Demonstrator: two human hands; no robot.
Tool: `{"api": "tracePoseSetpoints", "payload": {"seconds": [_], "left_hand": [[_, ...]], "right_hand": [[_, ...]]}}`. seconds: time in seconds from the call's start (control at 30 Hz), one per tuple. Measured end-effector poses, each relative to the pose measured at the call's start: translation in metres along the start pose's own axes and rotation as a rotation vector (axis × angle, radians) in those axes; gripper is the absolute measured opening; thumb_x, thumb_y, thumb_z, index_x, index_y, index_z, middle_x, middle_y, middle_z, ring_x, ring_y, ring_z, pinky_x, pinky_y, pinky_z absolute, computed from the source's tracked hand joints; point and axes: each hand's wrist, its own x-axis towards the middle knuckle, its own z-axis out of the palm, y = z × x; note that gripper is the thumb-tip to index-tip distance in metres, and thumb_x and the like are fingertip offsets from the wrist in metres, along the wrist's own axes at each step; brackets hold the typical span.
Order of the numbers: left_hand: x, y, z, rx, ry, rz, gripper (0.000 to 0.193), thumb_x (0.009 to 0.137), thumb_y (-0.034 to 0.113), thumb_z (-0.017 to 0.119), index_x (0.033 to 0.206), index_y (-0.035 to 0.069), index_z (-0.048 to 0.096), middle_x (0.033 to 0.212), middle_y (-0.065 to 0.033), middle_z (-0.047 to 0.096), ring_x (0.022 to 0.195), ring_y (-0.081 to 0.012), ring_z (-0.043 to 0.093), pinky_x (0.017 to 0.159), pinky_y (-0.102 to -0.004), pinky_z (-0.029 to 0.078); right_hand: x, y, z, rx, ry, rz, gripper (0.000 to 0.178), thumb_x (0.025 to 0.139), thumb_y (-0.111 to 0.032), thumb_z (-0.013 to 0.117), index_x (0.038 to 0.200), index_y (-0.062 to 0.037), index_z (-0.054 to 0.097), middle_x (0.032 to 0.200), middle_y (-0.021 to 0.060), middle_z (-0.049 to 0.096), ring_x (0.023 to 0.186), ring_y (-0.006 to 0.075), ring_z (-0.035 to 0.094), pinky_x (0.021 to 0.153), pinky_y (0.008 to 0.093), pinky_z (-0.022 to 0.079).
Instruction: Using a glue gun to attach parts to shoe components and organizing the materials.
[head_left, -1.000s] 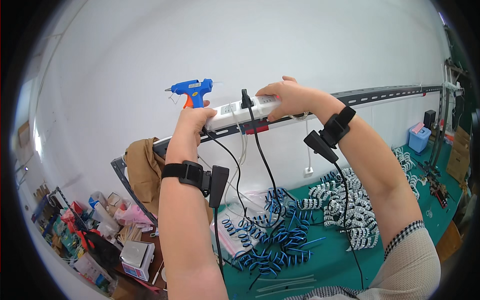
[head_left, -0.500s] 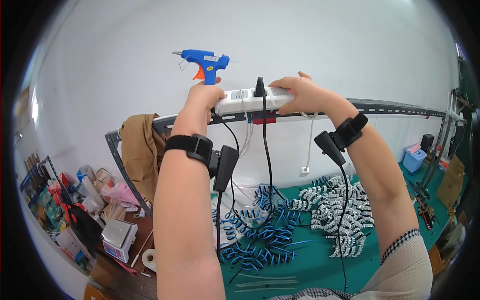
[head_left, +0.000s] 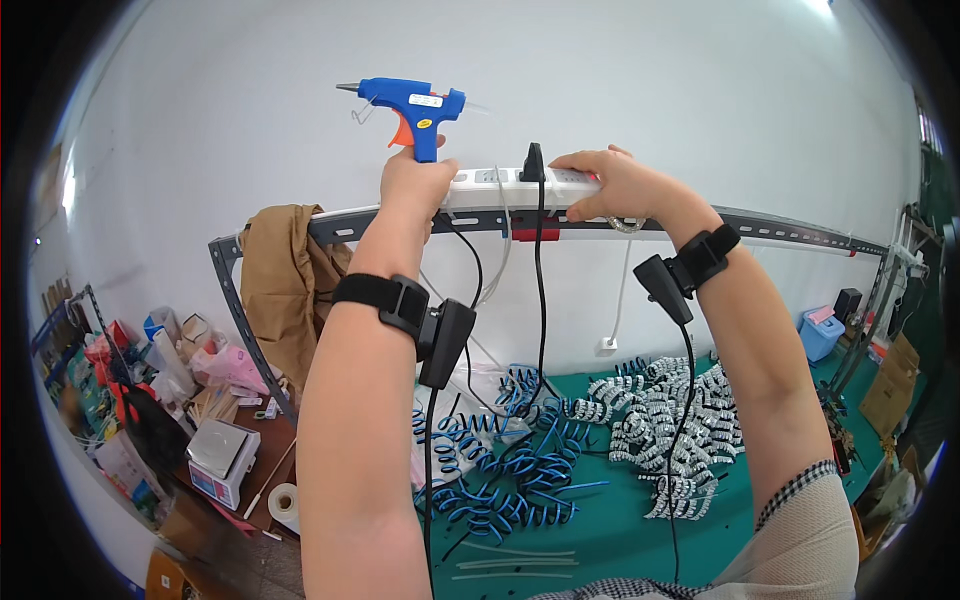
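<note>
My left hand (head_left: 415, 188) is closed around the lower handle of a blue hot glue gun (head_left: 412, 96), which has an orange trigger. The gun stands upright with its metal nozzle pointing left and a clear glue stick at its back. Just right of that hand lies a white power strip (head_left: 480, 194) along a grey slotted metal rail. My right hand (head_left: 625, 188) grips the strip's right end, thumb below and fingers on top, beside a small red light. A black plug (head_left: 532, 164) sits in the strip between my hands.
Below, a green table (head_left: 600, 540) bears blue-black coiled strands (head_left: 530, 475), white printed coils (head_left: 680, 425) and several clear glue sticks (head_left: 515, 562). Brown cloth (head_left: 285, 270) drapes over the rail's left end. A scale (head_left: 222, 455) and tape roll (head_left: 285, 505) sit lower left. Cables hang from the strip.
The glue gun has risen slightly, and my left thumb has moved up from the strip's left end. My right hand stays on the strip. The view has shifted a little.
</note>
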Motion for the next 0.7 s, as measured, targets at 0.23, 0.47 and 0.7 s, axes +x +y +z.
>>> {"api": "tracePoseSetpoints", "payload": {"seconds": [0.23, 0.47, 0.7], "left_hand": [[-0.036, 0.015, -0.009, -0.08, 0.108, 0.148, 0.035, 0.072, 0.014, 0.06, 0.106, 0.005, 0.058, 0.083, -0.0062, 0.056, 0.077, -0.012, 0.048, 0.072, -0.0265, 0.038], [-0.084, 0.022, -0.03, -0.222, 0.151, 0.162, 0.03, 0.076, 0.015, 0.061, 0.102, 0.002, 0.058, 0.074, -0.0019, 0.055, 0.067, -0.0093, 0.051, 0.065, -0.0225, 0.04], [-0.159, 0.008, -0.051, -0.438, 0.227, 0.094, 0.024, 0.079, 0.012, 0.061, 0.099, 0.0, 0.056, 0.065, 0.0015, 0.05, 0.055, -0.0067, 0.049, 0.054, -0.019, 0.038]], "right_hand": [[0.001, -0.003, -0.003, -0.029, -0.026, -0.071, 0.061, 0.06, -0.02, 0.073, 0.117, -0.0086, 0.052, 0.108, 0.0111, 0.058, 0.107, 0.0265, 0.045, 0.093, 0.0358, 0.035], [0.011, 0.007, -0.003, 0.015, -0.109, -0.029, 0.062, 0.062, -0.02, 0.072, 0.118, -0.006, 0.051, 0.109, 0.0143, 0.057, 0.099, 0.0261, 0.053, 0.088, 0.0307, 0.04], [0.005, 0.006, -0.01, 0.14, -0.193, 0.04, 0.062, 0.064, -0.019, 0.068, 0.121, -0.0059, 0.048, 0.11, 0.0137, 0.056, 0.099, 0.0253, 0.054, 0.089, 0.03, 0.039]]}}
